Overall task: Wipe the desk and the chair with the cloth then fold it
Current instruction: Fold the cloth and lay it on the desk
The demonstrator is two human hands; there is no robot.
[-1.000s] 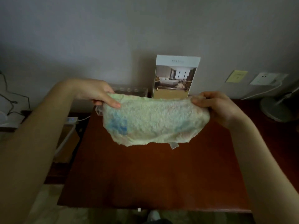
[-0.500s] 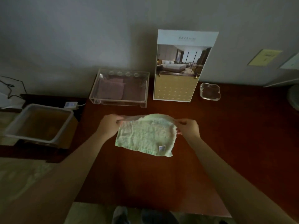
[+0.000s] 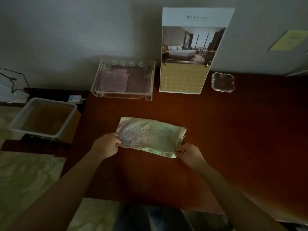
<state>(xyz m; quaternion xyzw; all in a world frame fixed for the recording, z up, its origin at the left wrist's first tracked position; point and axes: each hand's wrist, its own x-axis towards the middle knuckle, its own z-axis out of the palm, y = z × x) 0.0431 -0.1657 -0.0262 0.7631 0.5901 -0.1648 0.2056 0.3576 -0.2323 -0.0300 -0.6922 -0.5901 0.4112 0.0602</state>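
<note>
wall (image 3: 66, 30): plain grey | floor (image 3: 25, 180): pale, patterned | side stand (image 3: 50, 92): dark, left | light: dim

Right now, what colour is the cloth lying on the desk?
Pale green cloth with pinkish mottling toward its left side; head view shows it.

Cloth (image 3: 150, 136) now flat on desk (image 3: 233, 130)

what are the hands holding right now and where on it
Both hold the cloth, which lies on the desk: the left hand pinches its near-left corner, the right hand its near-right corner.
</note>
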